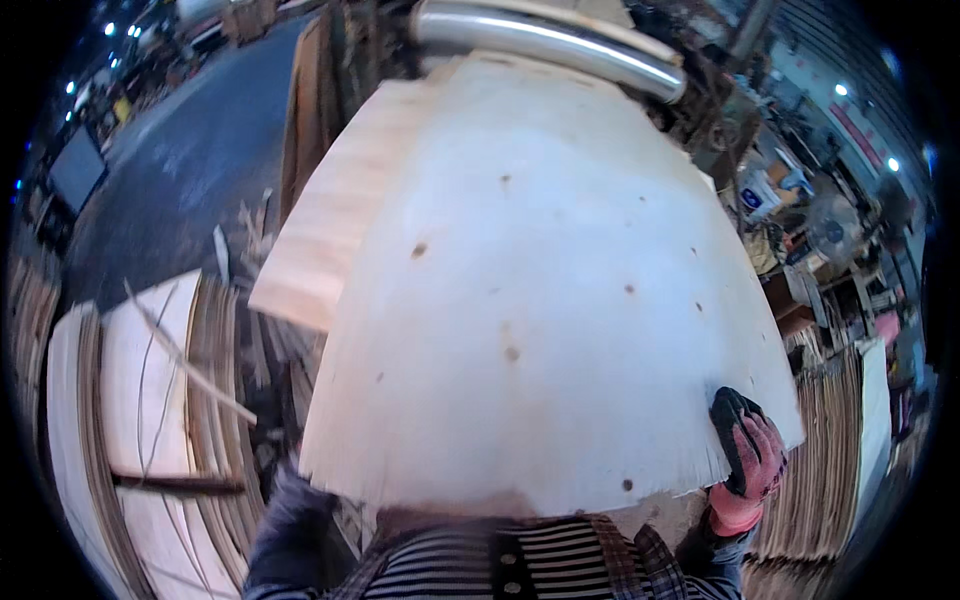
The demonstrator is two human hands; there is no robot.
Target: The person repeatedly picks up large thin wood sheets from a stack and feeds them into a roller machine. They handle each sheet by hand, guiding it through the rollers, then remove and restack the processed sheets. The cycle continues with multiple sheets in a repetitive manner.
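Gloved R hand [748,455] on pale wood sheet [520,300], nr btm-R corner

Wood sheet [560,300] at center, second sheet [325,240] projecting from beneath its left side, roller [550,45] at far end, right hand [748,455] at near right corner, stacked sheets [150,395] at near left, stick [197,368] across them, another stack [812,465] at near right.

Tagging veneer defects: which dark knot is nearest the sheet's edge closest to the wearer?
The dark knot low on the large pale sheet, left of the gloved right hand; the others visible all lie farther up.
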